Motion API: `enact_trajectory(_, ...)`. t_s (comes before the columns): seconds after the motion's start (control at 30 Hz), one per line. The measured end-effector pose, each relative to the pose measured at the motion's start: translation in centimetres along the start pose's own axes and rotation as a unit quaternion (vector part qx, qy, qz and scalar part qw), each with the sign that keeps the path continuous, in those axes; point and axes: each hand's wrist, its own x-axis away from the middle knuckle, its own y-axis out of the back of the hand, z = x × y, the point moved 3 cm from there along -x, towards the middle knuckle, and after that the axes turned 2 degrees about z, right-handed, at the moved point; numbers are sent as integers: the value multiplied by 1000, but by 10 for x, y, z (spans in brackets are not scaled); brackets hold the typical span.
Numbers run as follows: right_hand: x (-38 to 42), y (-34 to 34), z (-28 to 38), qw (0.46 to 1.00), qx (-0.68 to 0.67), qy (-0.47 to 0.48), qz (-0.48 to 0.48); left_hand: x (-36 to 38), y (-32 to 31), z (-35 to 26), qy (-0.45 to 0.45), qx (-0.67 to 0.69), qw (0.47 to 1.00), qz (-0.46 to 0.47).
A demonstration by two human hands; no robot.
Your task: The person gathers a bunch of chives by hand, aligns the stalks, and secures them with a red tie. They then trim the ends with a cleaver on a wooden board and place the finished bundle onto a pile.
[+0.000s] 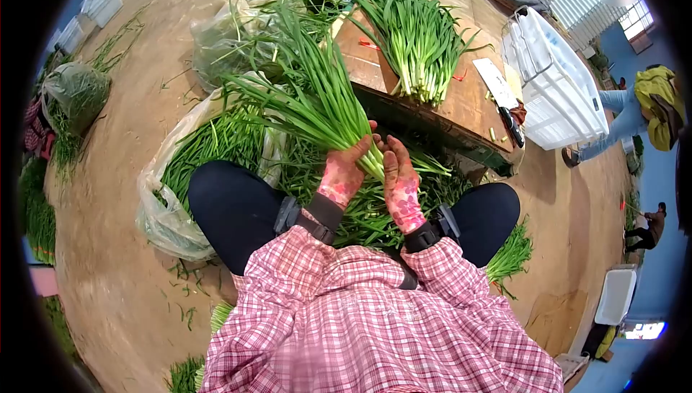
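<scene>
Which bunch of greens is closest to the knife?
The bunch lying on the wooden table beside the knife; the held bunch in the left hand and the greens on the floor are farther.

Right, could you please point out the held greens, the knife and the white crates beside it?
Held greens [333, 101]: head view, leaves.
Knife [494, 81]: head view, blade.
White crates [561, 109]: head view, slotted side wall.

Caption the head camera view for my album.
Two hands hold leafy green stalks before a knife on a wooden table.
</scene>
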Motion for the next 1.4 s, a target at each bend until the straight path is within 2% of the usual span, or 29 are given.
enact_trajectory(0.07, -3, 12, -15, 999, -42, -35, -6, 3, 2, 1, 34, 13, 999, 0)
enact_trajectory(0.17, -16, 30, -23, 994, -84, -70, -20, 1, 4, 3, 32, -4, 999, -4)
enact_trajectory(0.23, -19, 39, -27, 996, -16, -85, 6, 4, 0, 0, 51, 1, 999, 1)
enact_trajectory(0.3, -16, 42, -12, 998, -21, -58, 17, 6, -2, -3, 53, 4, 999, -1)
enact_trajectory(0.37, -13, 42, -3, 991, -89, -93, 27, 7, -3, -3, 53, 4, 998, -15)
enact_trajectory(0.43, -14, 42, 0, 990, -80, -92, 77, 7, -1, 1, 36, 7, 999, -23)
enact_trajectory(0.5, -10, 37, 13, 987, 17, -105, 120, 7, -2, -1, 25, -16, 1000, -4)
enact_trajectory(0.53, -8, 38, 30, 982, 72, -48, 167, 7, -3, -3, 21, -28, 999, 6)
enact_trajectory(0.63, -33, 60, 37, 998, 27, 30, 56, 10, -7, -6, 36, -4, 999, -14)
enact_trajectory(0.7, -71, 93, 47, 996, 33, -18, -85, 9, -4, 0, 44, -7, 999, -2)
enact_trajectory(0.77, -100, 110, 47, 992, -6, 64, -104, 8, 0, -1, 23, -24, 999, -8)
enact_trajectory(0.87, -77, 78, 98, 996, 54, 11, 73, 9, 3, -3, 34, -13, 999, -10)
enact_trajectory(0.9, -64, 64, 89, 988, 95, -17, 120, 8, 1, -4, 34, -7, 999, -1)
enact_trajectory(0.97, -41, 42, 47, 960, 201, 40, 190, 1, 11, -2, -21, -56, 998, 17)
enact_trajectory(1.03, -20, 20, 51, 944, 167, -63, 279, 8, -1, -8, -11, -25, 1000, -4)
enact_trajectory(1.07, -15, 11, 41, 947, 147, -60, 280, 7, 2, -7, -19, -54, 998, -8)
enact_trajectory(1.1, -15, 4, 29, 943, 124, -113, 286, 6, 4, -6, -24, -82, 996, -12)
enact_trajectory(1.13, -13, 0, 21, 948, 113, -120, 271, 4, 3, -6, -55, -73, 996, 0)
enact_trajectory(1.17, -11, -3, 16, 953, 101, -127, 255, 5, 6, -6, -49, -70, 996, 2)
enact_trajectory(1.27, -13, 8, 29, 929, 222, -96, 280, 5, 3, -13, -43, -67, 997, 5)
enact_trajectory(1.3, -22, 15, 22, 962, 120, -22, 244, 3, 7, -10, -47, -74, 996, -2)
enact_trajectory(1.37, -51, 32, 54, 987, 127, 21, 97, 0, 14, -4, -53, -89, 995, -15)
enact_trajectory(1.4, -66, 32, 65, 991, 88, 61, 81, 5, 7, -11, -43, -97, 994, -30)
